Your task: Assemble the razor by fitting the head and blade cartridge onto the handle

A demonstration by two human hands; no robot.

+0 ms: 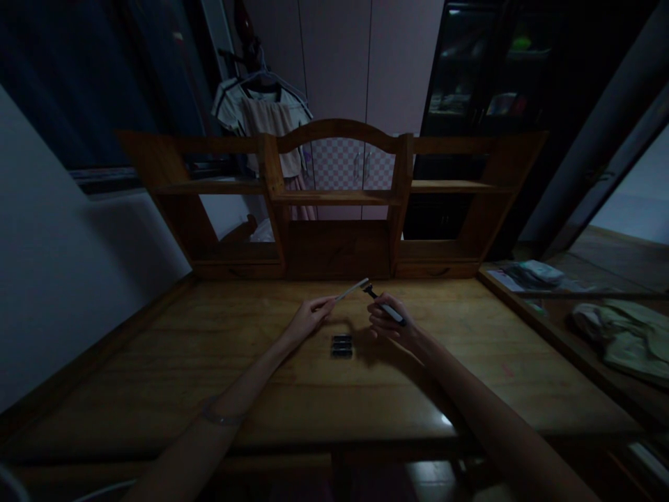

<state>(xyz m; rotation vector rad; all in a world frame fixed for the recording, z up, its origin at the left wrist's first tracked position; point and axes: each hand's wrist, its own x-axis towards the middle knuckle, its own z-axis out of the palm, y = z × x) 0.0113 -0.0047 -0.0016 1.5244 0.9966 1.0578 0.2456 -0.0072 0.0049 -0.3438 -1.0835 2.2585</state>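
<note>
Over the middle of the wooden desk (219, 355), my left hand (311, 318) is closed on a slim, pale toothbrush (350, 290). It slants up to the right, its far end close to the head of a razor (391, 314). In the dim light I cannot tell whether the two touch. My right hand (391, 326) grips the razor by its black and white handle, with the dark head pointing up and left. Below and between both hands, a small clear pack of dark razor cartridges (341, 346) lies flat on the desk.
A wooden shelf unit (337, 198) stands along the desk's far edge. To the right, past a raised edge, lie papers and a plastic packet (541, 273) and a light-coloured cloth (627, 338). Clothes on a hanger (266, 108) are behind the shelf.
</note>
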